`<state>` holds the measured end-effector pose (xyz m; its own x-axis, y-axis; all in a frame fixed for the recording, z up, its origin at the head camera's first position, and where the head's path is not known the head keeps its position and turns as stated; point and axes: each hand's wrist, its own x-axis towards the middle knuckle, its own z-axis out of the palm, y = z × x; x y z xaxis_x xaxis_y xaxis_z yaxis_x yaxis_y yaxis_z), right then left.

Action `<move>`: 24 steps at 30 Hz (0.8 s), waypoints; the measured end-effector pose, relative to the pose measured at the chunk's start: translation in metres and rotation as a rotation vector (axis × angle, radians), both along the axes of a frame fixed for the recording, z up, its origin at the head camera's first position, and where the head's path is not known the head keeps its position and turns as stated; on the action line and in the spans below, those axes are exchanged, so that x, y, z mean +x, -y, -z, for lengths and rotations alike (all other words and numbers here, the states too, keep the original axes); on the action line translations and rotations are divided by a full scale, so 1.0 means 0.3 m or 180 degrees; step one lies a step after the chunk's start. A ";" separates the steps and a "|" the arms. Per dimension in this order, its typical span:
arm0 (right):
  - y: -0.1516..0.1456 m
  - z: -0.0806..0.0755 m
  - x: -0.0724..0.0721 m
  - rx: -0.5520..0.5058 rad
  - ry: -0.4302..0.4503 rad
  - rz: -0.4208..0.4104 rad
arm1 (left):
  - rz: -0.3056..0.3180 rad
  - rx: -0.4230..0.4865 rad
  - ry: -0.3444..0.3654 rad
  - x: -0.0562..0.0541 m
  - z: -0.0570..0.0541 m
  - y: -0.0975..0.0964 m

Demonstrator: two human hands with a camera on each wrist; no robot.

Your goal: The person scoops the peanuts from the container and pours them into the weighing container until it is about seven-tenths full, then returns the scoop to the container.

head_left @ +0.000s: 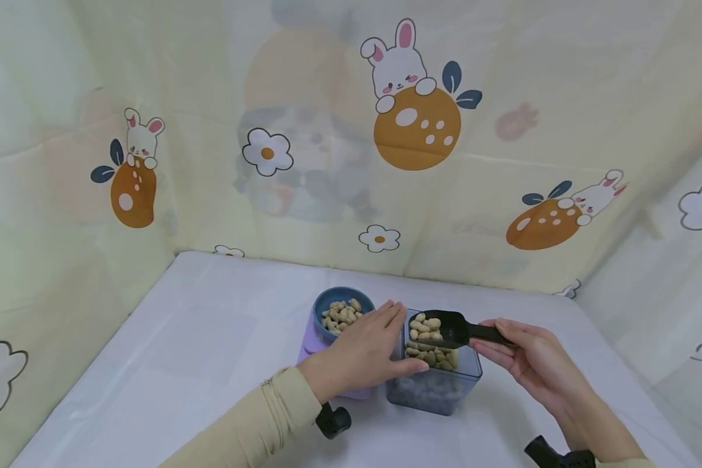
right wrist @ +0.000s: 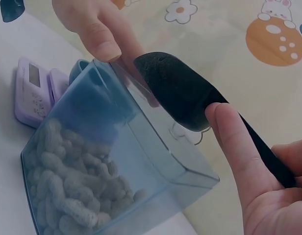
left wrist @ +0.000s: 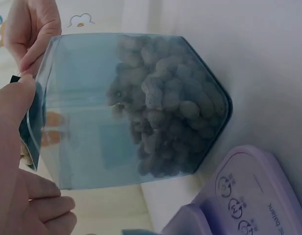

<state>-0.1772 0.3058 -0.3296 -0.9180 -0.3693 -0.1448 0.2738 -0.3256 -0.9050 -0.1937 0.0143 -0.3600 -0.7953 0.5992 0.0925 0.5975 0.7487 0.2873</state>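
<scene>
My right hand [head_left: 532, 354] grips a black scoop [head_left: 456, 328] by its handle. Several unshelled peanuts [head_left: 424, 325] lie in the scoop, which is over the mouth of a clear bluish plastic container [head_left: 433, 393]. More peanuts [left wrist: 165, 98] fill the container's lower part. My left hand [head_left: 365, 354] holds the container across its left end, thumb at the near rim and fingers at the far side, as the right wrist view shows. Left of that hand is a blue bowl [head_left: 320, 311] with peanuts in it, on a purple kitchen scale [head_left: 308, 344].
The scale's buttons [left wrist: 234, 208] face the person, and its small display [right wrist: 34, 75] shows in the right wrist view. White cloth [head_left: 210, 312] covers the table. Curtains [head_left: 327, 78] printed with rabbits and flowers enclose it at the back and sides.
</scene>
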 end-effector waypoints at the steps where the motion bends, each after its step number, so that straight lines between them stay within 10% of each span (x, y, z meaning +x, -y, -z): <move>1: 0.004 0.000 -0.001 0.0002 -0.0012 -0.0004 | -0.0005 0.0047 0.0071 0.000 0.000 0.006; 24: 0.202 -0.039 -0.078 0.0681 -0.0158 0.0171 | -0.0634 0.0313 0.0223 -0.055 0.036 0.236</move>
